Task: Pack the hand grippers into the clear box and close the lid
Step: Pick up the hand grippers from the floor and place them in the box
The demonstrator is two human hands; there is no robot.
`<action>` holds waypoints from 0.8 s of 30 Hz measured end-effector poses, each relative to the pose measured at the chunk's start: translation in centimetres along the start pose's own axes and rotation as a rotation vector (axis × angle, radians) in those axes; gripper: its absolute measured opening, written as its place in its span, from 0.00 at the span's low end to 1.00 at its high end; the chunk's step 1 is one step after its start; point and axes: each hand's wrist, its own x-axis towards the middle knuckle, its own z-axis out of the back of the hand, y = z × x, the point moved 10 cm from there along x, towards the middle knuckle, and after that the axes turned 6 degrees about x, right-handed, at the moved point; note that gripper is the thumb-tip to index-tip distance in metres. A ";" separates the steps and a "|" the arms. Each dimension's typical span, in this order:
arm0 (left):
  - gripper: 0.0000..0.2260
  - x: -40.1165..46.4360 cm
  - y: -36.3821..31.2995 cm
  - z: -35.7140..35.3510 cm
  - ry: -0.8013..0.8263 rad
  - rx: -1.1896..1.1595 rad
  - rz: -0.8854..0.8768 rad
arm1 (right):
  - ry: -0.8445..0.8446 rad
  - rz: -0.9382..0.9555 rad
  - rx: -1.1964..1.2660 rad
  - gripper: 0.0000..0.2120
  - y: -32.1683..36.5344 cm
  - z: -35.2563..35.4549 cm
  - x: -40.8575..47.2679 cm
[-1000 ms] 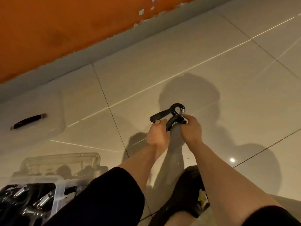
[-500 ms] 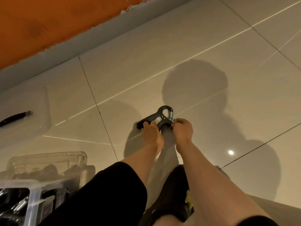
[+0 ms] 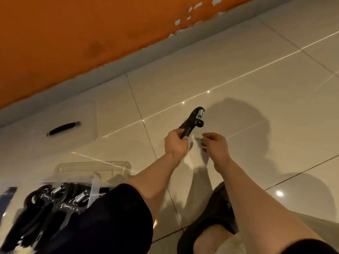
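Note:
My left hand (image 3: 175, 144) grips the handles of a black hand gripper (image 3: 193, 121) with a metal spring, held above the floor at the middle of the view. My right hand (image 3: 214, 145) hovers just right of it with fingers loosely curled and holds nothing. At the lower left stands a clear box (image 3: 95, 171), with several black hand grippers (image 3: 51, 202) heaped in a clear container in front of it. The white lid (image 3: 55, 121) with a dark handle lies flat on the floor at the left.
The floor is glossy beige tile (image 3: 238, 70) that meets an orange wall (image 3: 73, 33) at the back. My knees in dark shorts (image 3: 110, 217) fill the lower part of the view.
My right hand has let go of the hand gripper and drawn back a little. The left hand alone now holds it, with its handles squeezed together and turned upright. The view has tilted.

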 end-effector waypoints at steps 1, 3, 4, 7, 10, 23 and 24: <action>0.12 -0.5 -0.3 1.0 0.027 -0.095 -0.028 | 0.039 0.028 -0.035 0.13 0.5 -1.0 -0.7; 0.11 -1.8 -1.1 3.0 0.069 -0.245 -0.086 | 0.092 0.079 -0.057 0.19 1.6 -2.7 -2.5; 0.11 -2.5 -1.5 4.0 0.082 -0.296 -0.103 | 0.120 0.094 -0.047 0.20 2.1 -3.5 -3.5; 0.12 -5.3 -1.8 7.0 0.113 -0.408 -0.114 | 0.245 0.169 0.005 0.13 3.6 -6.2 -7.3; 0.13 -8.2 -0.8 10.8 0.125 -0.478 -0.096 | 0.283 0.295 0.009 0.08 5.2 -8.3 -11.2; 0.13 -17.6 9.4 24.8 0.123 -0.631 -0.127 | 0.373 0.391 -0.114 0.08 4.6 -18.2 -25.5; 0.13 -18.0 10.0 25.6 0.106 -0.610 -0.152 | 0.369 0.395 -0.124 0.08 4.5 -18.9 -26.3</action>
